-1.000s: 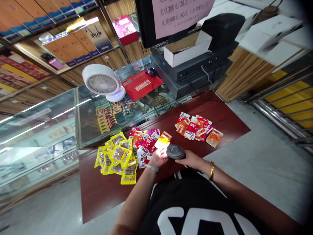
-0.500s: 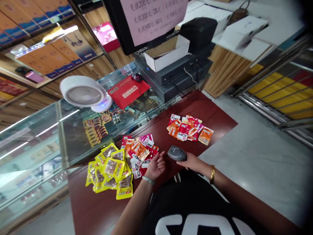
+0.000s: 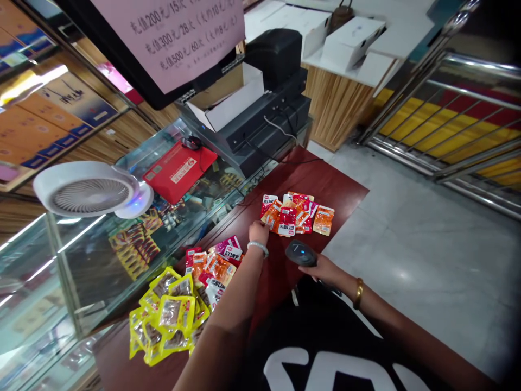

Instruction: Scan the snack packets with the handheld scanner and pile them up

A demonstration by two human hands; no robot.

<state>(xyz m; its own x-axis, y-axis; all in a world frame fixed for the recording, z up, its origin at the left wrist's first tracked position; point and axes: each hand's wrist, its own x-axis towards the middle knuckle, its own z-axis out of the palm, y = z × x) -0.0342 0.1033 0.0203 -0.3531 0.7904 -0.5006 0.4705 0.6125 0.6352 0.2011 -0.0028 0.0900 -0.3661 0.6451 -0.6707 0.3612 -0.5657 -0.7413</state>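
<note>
My right hand (image 3: 321, 267) is wrapped round a dark grey barcode scanner (image 3: 300, 253), held above the front of the table, with a blue light on its top. My left hand (image 3: 259, 233) reaches to the left edge of the right-hand pile of small snack packets (image 3: 300, 213). Its fingers are closed at the edge of an orange snack packet (image 3: 272, 217); the fingertips are partly hidden. Behind my left forearm lies a second pile of red, orange and white packets (image 3: 215, 267). Yellow-edged clear snack bags (image 3: 176, 314) are heaped beside it, partly covered by the arm.
The reddish-brown table (image 3: 329, 182) stands against a glass display counter (image 3: 97, 282). On the counter are a white fan (image 3: 87, 187), a red mat (image 3: 179, 174) with a mouse, and a monitor with a pink sign (image 3: 175, 38). A metal railing (image 3: 448, 130) runs at the right.
My left hand has moved from beside the left packet pile to the right one. The scanner stays in my right hand, its blue light now showing. The view has shifted right.
</note>
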